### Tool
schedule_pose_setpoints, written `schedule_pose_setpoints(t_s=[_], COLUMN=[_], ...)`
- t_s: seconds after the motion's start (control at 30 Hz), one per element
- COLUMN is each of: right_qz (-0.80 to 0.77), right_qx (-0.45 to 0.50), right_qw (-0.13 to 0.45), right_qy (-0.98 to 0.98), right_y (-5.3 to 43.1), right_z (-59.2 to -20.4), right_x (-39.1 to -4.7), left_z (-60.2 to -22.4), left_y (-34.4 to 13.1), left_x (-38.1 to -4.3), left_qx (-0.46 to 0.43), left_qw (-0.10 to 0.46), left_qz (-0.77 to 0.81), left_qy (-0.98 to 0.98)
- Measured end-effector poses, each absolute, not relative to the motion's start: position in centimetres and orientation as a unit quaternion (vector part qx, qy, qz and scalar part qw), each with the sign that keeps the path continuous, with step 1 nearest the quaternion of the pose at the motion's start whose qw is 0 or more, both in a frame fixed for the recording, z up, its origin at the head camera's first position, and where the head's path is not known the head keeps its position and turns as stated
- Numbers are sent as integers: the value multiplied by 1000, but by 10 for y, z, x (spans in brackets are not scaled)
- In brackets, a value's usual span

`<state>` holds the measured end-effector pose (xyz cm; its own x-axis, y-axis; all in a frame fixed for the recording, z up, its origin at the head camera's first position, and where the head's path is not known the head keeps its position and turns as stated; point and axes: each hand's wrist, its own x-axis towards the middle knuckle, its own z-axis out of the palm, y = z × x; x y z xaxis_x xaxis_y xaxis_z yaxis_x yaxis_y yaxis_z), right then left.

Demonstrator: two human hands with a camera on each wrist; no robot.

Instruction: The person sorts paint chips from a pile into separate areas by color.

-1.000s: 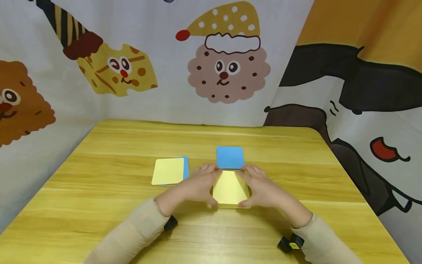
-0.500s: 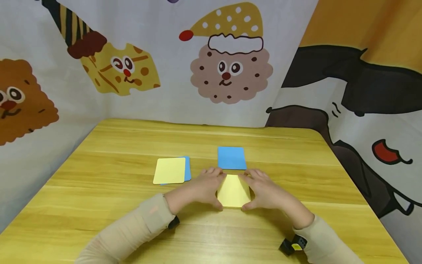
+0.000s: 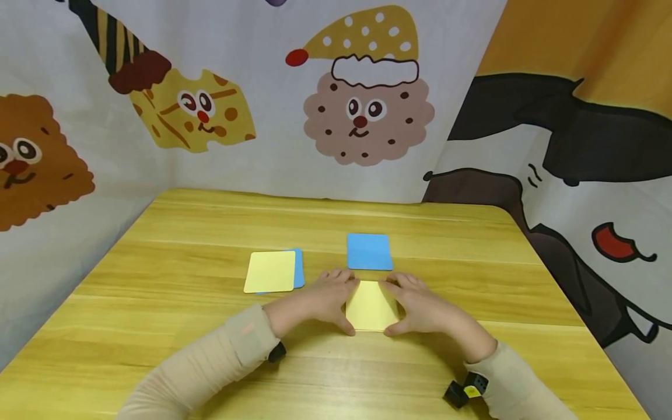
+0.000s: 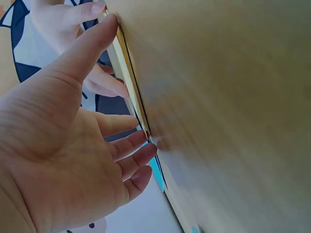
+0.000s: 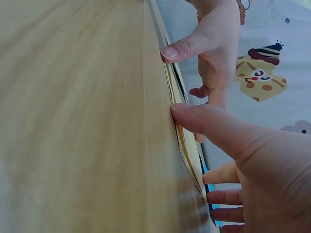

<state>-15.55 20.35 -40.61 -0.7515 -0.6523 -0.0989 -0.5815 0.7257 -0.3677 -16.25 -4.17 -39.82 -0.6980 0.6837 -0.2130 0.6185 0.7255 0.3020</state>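
Note:
A yellow square card (image 3: 371,308) lies low over the table between both hands. My left hand (image 3: 331,298) holds its left side, thumb at the near corner and fingers by the far one. On the right side, my right hand (image 3: 424,308) holds it in the same way, mirrored. In the right wrist view, thin layered edges (image 5: 191,158) show between the right thumb (image 5: 194,116) and fingers. The left wrist view has the left hand (image 4: 73,150) with its palm towards the camera and its thumb on the near edge. A blue square card (image 3: 369,252) lies just beyond the yellow one.
Left of the hands, another yellow card (image 3: 269,272) lies over a blue card (image 3: 299,269), whose right edge sticks out. The wooden table (image 3: 210,227) ends at a white cloth (image 3: 252,169) printed with cartoon figures. Each wrist wears a black camera (image 3: 276,352).
The yellow card between the hands has come down flatter, and its far edge has drawn away from the blue card. Both hands have shifted slightly nearer with it. The other cards stay put.

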Motion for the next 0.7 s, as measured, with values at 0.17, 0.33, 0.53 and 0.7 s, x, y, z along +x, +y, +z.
schedule_pose_setpoints(t_s=[0.17, 0.33, 0.53, 0.7], right_qz=[-174, -191, -186, -184], right_qx=[-335, -341, -349, -365], right_qw=[107, 75, 57, 47], right_qy=[920, 918, 917, 912], right_y=[203, 193, 169, 143], right_z=[-405, -398, -392, -396], right_x=[-156, -156, -163, -172], left_z=[-401, -401, -394, -394], left_y=[-51, -67, -95, -120], left_x=[-167, -169, -167, -172], left_qx=[354, 334, 305, 291], left_qw=[150, 125, 97, 73], left_qz=[142, 199, 237, 236], left_qy=[912, 913, 917, 924])
